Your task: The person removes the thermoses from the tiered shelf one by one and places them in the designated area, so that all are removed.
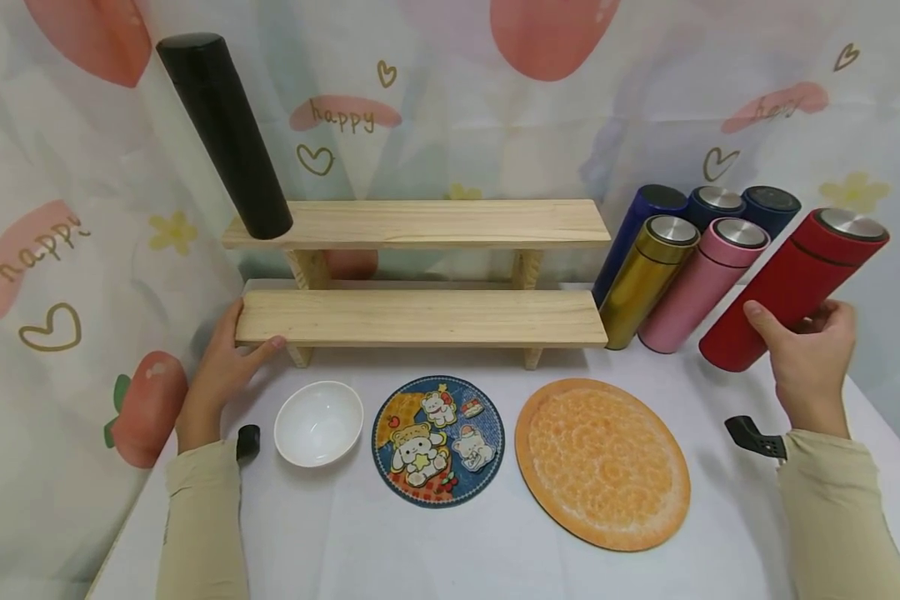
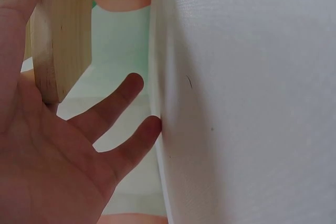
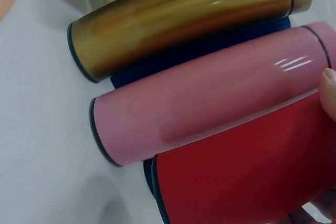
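My right hand [image 1: 817, 358] grips a red thermos [image 1: 795, 287] with a steel-topped lid, thumb along its near side. The thermos leans to the right beside a pink thermos [image 1: 705, 287]; its base and that of the pink one show in the right wrist view. My left hand [image 1: 228, 367] holds the left end of the lower board of a two-tier wooden shelf [image 1: 420, 318], thumb at the front edge. In the left wrist view, two fingers [image 2: 113, 106] of this hand stretch out below the board. A black thermos [image 1: 228, 137] stands at the left of the upper board.
A gold thermos [image 1: 648, 279] and several dark blue ones [image 1: 771, 208] cluster at the shelf's right end. In front lie a white bowl [image 1: 318, 423], a round cartoon mat [image 1: 438, 442] and a larger orange round mat [image 1: 602, 462]. A printed curtain [image 1: 450, 142] hangs behind.
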The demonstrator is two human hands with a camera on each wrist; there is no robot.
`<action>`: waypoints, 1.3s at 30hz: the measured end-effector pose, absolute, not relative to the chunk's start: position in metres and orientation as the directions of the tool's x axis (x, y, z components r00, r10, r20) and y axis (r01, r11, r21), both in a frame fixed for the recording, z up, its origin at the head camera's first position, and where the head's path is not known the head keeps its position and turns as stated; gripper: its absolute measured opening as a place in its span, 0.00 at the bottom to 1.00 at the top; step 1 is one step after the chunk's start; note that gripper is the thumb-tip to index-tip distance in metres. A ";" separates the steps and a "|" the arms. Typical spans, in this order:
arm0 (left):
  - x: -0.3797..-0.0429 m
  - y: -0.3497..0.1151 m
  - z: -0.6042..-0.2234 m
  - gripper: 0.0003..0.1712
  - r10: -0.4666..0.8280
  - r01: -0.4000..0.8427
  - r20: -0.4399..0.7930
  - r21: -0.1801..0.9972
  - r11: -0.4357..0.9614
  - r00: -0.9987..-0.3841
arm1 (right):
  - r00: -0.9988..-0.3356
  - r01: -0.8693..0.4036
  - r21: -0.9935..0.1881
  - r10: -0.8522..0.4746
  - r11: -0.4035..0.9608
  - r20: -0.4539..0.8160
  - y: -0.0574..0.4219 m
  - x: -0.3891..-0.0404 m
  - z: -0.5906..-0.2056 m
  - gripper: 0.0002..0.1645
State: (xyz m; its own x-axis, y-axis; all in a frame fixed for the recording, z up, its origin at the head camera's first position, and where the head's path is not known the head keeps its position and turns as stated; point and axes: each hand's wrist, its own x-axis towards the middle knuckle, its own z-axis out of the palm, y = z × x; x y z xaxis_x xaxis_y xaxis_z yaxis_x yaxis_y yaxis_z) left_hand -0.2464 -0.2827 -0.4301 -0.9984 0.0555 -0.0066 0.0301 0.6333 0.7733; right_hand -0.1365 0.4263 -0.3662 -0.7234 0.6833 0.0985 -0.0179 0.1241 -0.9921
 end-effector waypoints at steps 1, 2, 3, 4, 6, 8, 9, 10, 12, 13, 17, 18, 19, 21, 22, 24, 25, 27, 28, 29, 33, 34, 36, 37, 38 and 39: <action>-0.247 -0.283 -0.430 0.66 0.055 0.031 -0.005 0.773 0.633 -0.998 | -0.723 0.000 -0.992 0.685 0.129 0.089 0.428 -0.138 -0.368 0.42; -0.246 -0.283 -0.430 0.66 0.055 0.030 -0.006 0.773 0.633 -0.998 | -0.723 0.013 -0.991 0.685 0.137 0.085 0.429 -0.140 -0.370 0.42; -0.247 -0.283 -0.430 0.66 0.054 0.030 -0.005 0.772 0.635 -0.999 | -0.724 0.025 -0.988 0.685 0.149 0.085 0.431 -0.141 -0.372 0.42; -0.247 -0.283 -0.430 0.66 0.052 0.029 -0.006 0.772 0.635 -0.999 | -0.723 0.032 -0.987 0.686 0.154 0.084 0.432 -0.143 -0.374 0.42; -0.247 -0.284 -0.430 0.66 0.051 0.023 -0.012 0.773 0.634 -0.999 | -0.722 0.039 -0.986 0.686 0.165 0.087 0.435 -0.147 -0.378 0.41; -0.247 -0.284 -0.431 0.66 0.048 0.018 -0.016 0.773 0.634 -0.999 | -0.723 0.052 -0.980 0.685 0.190 0.094 0.439 -0.151 -0.381 0.39; -0.247 -0.284 -0.431 0.66 0.047 0.017 -0.016 0.772 0.635 -0.999 | -0.724 0.062 -0.977 0.683 0.203 0.096 0.441 -0.154 -0.383 0.39; -0.247 -0.284 -0.431 0.66 0.046 0.015 -0.018 0.773 0.634 -0.999 | -0.723 0.065 -0.977 0.684 0.205 0.096 0.443 -0.156 -0.384 0.38; -0.247 -0.284 -0.433 0.66 0.043 0.011 -0.022 0.771 0.637 -0.999 | -0.722 0.063 -0.977 0.685 0.203 0.096 0.445 -0.160 -0.386 0.38; -0.247 -0.284 -0.433 0.66 0.041 0.009 -0.022 0.771 0.637 -0.999 | -0.723 0.062 -0.978 0.684 0.200 0.094 0.446 -0.161 -0.387 0.38; -0.247 -0.284 -0.433 0.66 0.039 0.013 -0.015 0.770 0.638 -0.999 | -0.727 0.049 -0.982 0.681 0.181 0.089 0.447 -0.167 -0.389 0.37; -0.247 -0.284 -0.432 0.66 0.041 0.019 -0.010 0.771 0.637 -0.999 | -0.729 0.049 -0.983 0.679 0.178 0.087 0.447 -0.167 -0.390 0.37; -0.247 -0.284 -0.432 0.66 0.043 0.022 -0.007 0.772 0.636 -0.999 | -0.732 0.054 -0.982 0.677 0.180 0.084 0.448 -0.168 -0.390 0.36; -0.247 -0.283 -0.433 0.66 0.047 0.030 0.000 0.773 0.634 -0.999 | -0.734 0.061 -0.982 0.675 0.181 0.079 0.449 -0.169 -0.392 0.36; -0.247 -0.283 -0.433 0.65 0.047 0.032 0.002 0.774 0.633 -0.999 | -0.735 0.064 -0.982 0.674 0.180 0.075 0.450 -0.170 -0.392 0.36; -0.247 -0.284 -0.433 0.65 0.050 0.040 0.012 0.775 0.631 -0.999 | -0.739 0.076 -0.980 0.670 0.183 0.068 0.451 -0.171 -0.394 0.36; -0.247 -0.284 -0.433 0.65 0.051 0.046 0.018 0.775 0.630 -0.999 | -0.740 0.082 -0.979 0.670 0.187 0.066 0.451 -0.173 -0.395 0.36; -0.247 -0.285 -0.434 0.64 0.054 0.062 0.036 0.778 0.625 -0.998 | -0.741 0.094 -0.974 0.668 0.204 0.068 0.452 -0.175 -0.397 0.36; -0.247 -0.285 -0.434 0.64 0.056 0.069 0.044 0.779 0.623 -0.997 | -0.739 0.095 -0.974 0.670 0.207 0.070 0.452 -0.176 -0.398 0.36; -0.248 -0.286 -0.434 0.64 0.058 0.074 0.049 0.781 0.621 -0.997 | -0.739 0.093 -0.975 0.670 0.203 0.069 0.452 -0.177 -0.399 0.36; -0.248 -0.287 -0.435 0.64 0.056 0.080 0.057 0.784 0.615 -0.997 | -0.750 0.115 -0.966 0.658 0.230 0.068 0.452 -0.181 -0.402 0.36; -0.249 -0.288 -0.435 0.64 0.054 0.078 0.057 0.784 0.616 -0.997 | -0.754 0.123 -0.964 0.654 0.237 0.064 0.452 -0.182 -0.403 0.36; -0.249 -0.287 -0.436 0.64 0.051 0.075 0.055 0.783 0.618 -0.997 | -0.762 0.135 -0.959 0.645 0.248 0.060 0.453 -0.183 -0.405 0.36; -0.250 -0.287 -0.436 0.64 0.049 0.071 0.052 0.782 0.619 -0.997 | -0.763 0.143 -0.955 0.644 0.261 0.062 0.453 -0.184 -0.406 0.36; -0.250 -0.286 -0.435 0.64 0.046 0.066 0.048 0.781 0.621 -0.998 | -0.762 0.141 -0.956 0.645 0.258 0.062 0.454 -0.184 -0.407 0.36; -0.250 -0.286 -0.435 0.64 0.043 0.061 0.043 0.780 0.623 -0.998 | -0.761 0.143 -0.955 0.645 0.260 0.062 0.454 -0.185 -0.407 0.36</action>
State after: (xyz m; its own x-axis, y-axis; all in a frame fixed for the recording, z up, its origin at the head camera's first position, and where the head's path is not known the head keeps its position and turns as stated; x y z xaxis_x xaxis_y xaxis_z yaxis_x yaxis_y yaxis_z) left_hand -0.2497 -0.2857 -0.4351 -0.9981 0.0430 0.0434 0.0608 0.6232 0.7797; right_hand -0.1850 0.4544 -0.4074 -0.7614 0.6454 0.0617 0.1425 0.2595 -0.9552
